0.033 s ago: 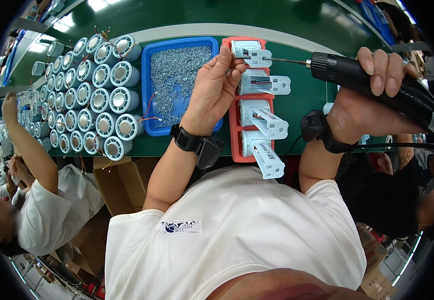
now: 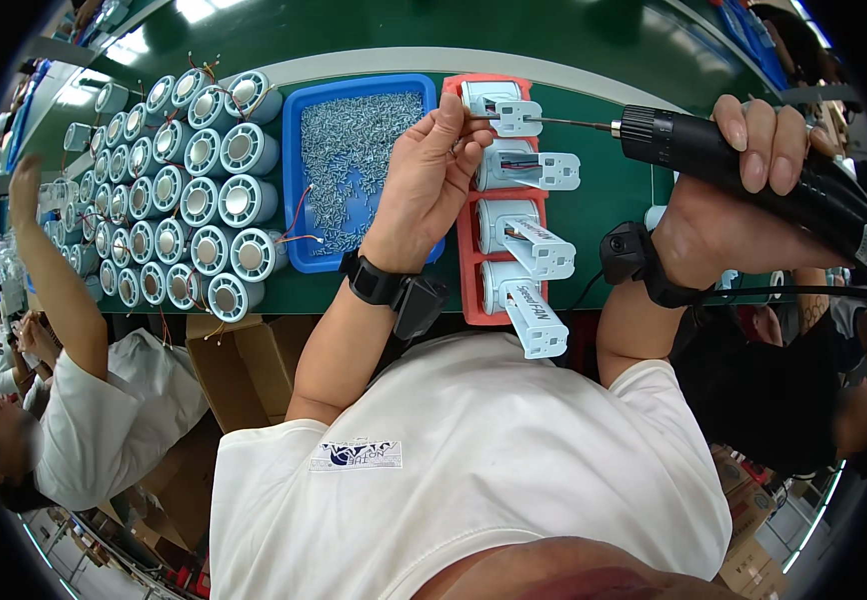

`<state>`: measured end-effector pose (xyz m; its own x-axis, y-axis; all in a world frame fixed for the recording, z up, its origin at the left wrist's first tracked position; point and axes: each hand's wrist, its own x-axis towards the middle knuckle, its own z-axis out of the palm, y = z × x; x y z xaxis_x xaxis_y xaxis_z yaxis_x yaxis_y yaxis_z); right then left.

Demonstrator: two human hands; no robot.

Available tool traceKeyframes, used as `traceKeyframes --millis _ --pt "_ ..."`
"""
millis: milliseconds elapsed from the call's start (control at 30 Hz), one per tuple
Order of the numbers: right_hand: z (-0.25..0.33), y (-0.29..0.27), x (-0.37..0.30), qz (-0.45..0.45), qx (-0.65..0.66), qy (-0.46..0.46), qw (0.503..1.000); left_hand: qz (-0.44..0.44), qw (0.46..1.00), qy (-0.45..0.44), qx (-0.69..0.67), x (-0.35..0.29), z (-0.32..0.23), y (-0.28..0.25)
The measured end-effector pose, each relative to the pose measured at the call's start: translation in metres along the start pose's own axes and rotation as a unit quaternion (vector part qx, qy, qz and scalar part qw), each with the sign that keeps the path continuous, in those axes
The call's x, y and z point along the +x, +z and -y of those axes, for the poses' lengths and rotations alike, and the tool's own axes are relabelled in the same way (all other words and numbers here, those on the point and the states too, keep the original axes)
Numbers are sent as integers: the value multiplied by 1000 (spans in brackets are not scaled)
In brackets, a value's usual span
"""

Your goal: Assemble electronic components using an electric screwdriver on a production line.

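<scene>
While the right hand [image 2: 716, 218] grips a black screwdriver [image 2: 694, 147], bit [image 2: 576, 123] at the topmost pale housing [image 2: 510, 109] (one o'clock), the left hand [image 2: 428, 182] pinches narrowly opposite, contents unclear; likely screw-driving, next calling for steady alignment

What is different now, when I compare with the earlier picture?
At the left side, a co-worker's raised hand has moved a little higher in the view. Nothing was visibly taken hold of or let go. The person's left hand remains at the topmost pale-blue housing, and the right hand still grips the black electric screwdriver. The blue screw tray stayed in place.
</scene>
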<state>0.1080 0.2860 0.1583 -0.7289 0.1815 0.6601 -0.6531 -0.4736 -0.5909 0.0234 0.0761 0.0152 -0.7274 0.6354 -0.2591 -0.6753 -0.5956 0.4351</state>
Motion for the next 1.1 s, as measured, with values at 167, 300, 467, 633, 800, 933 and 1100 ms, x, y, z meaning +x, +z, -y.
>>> traceKeyframes --millis 167,300,467,633,800,933,1100 --pt "-1 0 -1 -5 -12 -6 1000 -21 999 -8 -35 2 1 6" --pt "-3 1 0 3 -15 -18 1000 -17 999 -5 -49 -1 1 6" --pt "-3 1 -4 -14 -14 -13 1000 -10 998 16 -54 -5 5 6" --pt "-3 3 -8 -16 -6 -16 1000 -21 996 20 -80 -5 8 7" --pt "0 1 -4 -1 -22 -33 999 37 996 -73 19 -18 -3 4" --pt "15 -2 15 91 -82 1 992 -3 995 -72 63 -25 -16 -16" --pt "4 -3 19 176 -111 36 978 -62 992 4 114 -28 -22 -20"
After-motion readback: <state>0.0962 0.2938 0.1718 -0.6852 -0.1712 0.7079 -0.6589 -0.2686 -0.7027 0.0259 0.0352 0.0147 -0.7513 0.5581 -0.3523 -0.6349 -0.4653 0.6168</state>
